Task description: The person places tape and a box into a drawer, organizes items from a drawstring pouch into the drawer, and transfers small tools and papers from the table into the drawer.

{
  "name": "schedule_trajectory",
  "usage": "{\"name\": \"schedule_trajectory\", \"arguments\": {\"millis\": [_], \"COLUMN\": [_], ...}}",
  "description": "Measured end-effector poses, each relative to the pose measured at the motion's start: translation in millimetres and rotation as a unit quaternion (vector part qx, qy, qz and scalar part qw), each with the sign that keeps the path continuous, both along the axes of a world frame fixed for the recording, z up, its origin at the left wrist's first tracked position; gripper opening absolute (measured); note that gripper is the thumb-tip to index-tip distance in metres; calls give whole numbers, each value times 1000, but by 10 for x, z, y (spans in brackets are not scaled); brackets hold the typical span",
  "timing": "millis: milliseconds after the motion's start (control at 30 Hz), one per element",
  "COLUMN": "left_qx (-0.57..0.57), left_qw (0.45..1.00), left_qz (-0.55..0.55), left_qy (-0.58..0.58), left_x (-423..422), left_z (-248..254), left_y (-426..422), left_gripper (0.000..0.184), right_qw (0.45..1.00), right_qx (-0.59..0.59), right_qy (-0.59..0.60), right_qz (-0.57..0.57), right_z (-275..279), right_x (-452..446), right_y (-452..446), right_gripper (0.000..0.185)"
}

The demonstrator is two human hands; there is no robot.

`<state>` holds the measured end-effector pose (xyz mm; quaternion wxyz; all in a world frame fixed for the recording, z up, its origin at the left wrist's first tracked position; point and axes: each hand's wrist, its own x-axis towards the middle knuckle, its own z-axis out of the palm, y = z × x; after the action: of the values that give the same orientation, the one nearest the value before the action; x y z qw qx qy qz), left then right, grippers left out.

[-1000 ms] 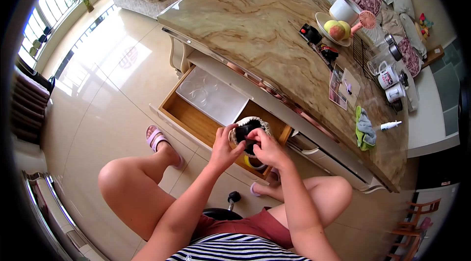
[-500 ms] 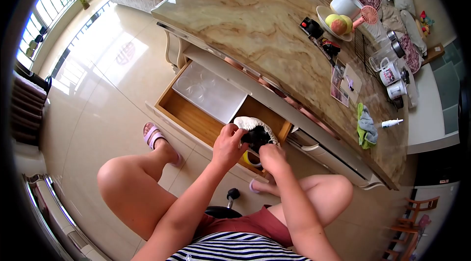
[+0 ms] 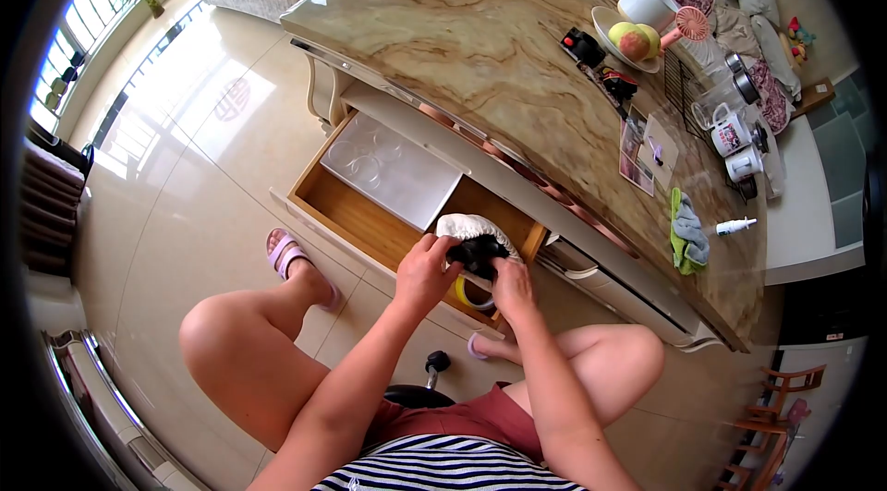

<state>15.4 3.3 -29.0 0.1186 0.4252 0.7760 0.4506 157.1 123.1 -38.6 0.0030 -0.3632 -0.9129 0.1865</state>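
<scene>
Over the right part of the pulled-out wooden drawer (image 3: 356,227) is a white cloth pouch (image 3: 459,225) with its mouth open. A black item (image 3: 478,253) of unclear kind shows in that mouth. My left hand (image 3: 427,271) pinches at the left side of the black item, fingers bent. On the right, my right hand (image 3: 514,288) is closed at the pouch's edge, its fingertips against the black item and partly hidden. A yellow-rimmed roll (image 3: 474,295), perhaps tape, lies in the drawer just below the pouch.
A clear plastic tray (image 3: 393,172) fills the drawer's back left. Above it is a marble-patterned tabletop (image 3: 434,20), with a fruit bowl (image 3: 617,48), mugs (image 3: 730,133), a green-grey cloth (image 3: 686,230) and a white bottle (image 3: 735,226). My knees flank the drawer.
The right hand has turned and opened slightly at the pouch. More of the black item shows between the hands. The left hand has shifted slightly left and down.
</scene>
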Motion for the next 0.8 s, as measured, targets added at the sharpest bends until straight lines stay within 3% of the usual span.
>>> {"name": "schedule_trajectory", "arguments": {"millis": [33,100,200,367,433,533,800], "left_qx": [2,3,-2,3,1,3,6], "left_qw": [1000,1000,1000,1000,1000,1000,1000], "left_qz": [1,1,1,1,-2,-3,13], "left_qy": [-6,-12,-25,-30,-24,-8,1], "left_x": [-1,-12,-19,1,4,-5,-32], "left_z": [6,24,45,48,36,16,24], "left_y": [4,10,28,93,109,125,122], "left_gripper": [36,36,36,35,34,34,33], "right_qw": [1000,992,986,993,995,995,993], "right_qx": [0,44,54,35,44,46,66], "right_qy": [0,110,138,91,67,60,96], "right_qz": [0,-42,-72,-65,-59,-61,-3], "right_z": [-25,-64,8,94,79,57,-113], "right_x": [-3,-28,-41,-29,-28,-40,-42], "right_y": [0,-3,52,88,88,100,136], "right_gripper": [23,18,16,23,10,13,13]}}
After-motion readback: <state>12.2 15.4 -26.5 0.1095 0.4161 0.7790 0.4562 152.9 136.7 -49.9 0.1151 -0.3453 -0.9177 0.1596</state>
